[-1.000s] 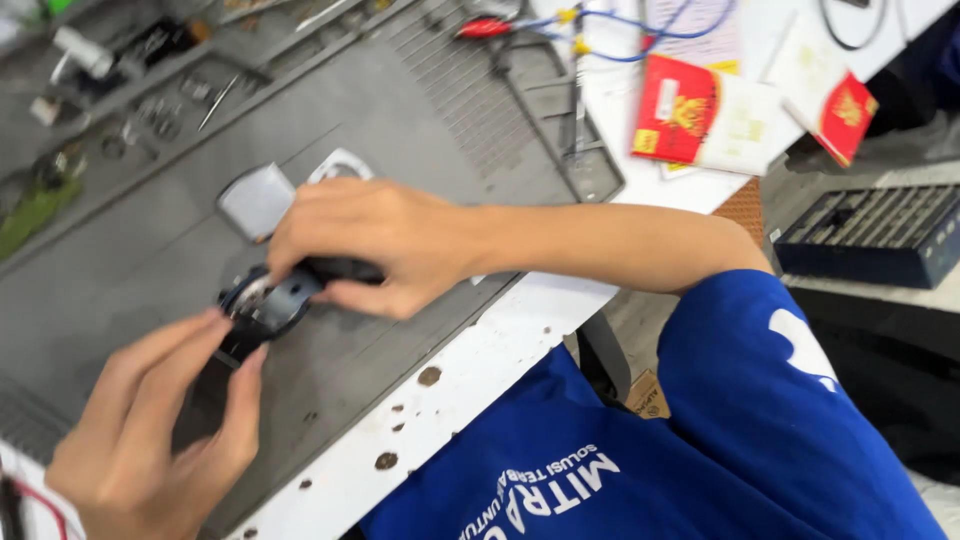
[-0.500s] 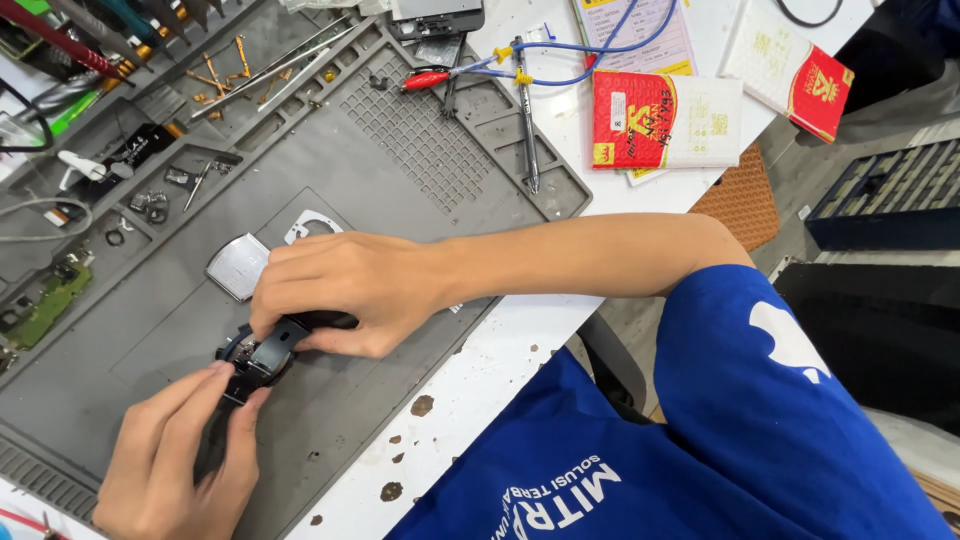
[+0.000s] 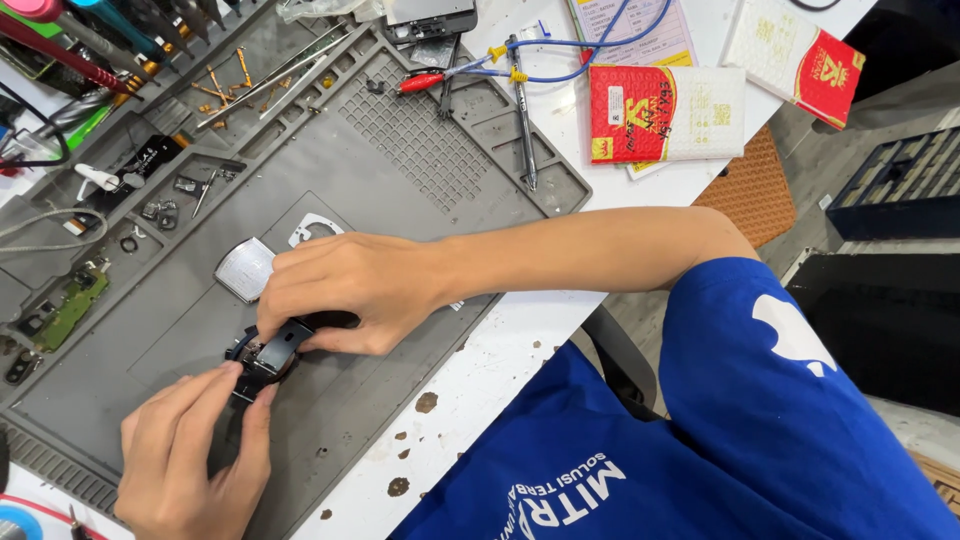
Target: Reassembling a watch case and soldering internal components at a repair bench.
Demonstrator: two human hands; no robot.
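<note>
Small black device (image 3: pixel 268 352), w/ strap-like end, sits on grey work mat (image 3: pixel 400 160) near its front edge, btwn both hands. Right hand (image 3: pixel 345 290) is clenched over the upper end, pinning it to the mat. Left hand (image 3: pixel 195 450) has fingertips pinched on the lower end. Recommended: keep right-hand pressure steady, work w/ left fingertips only, low to mat so small parts stay on it. Silver plate (image 3: pixel 243 268) lies just beside right hand; avoid knocking it.

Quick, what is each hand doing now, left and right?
Left hand: fingertips pinch the small black device.
Right hand: closed on the same device, holding it on the grey mat.
</note>
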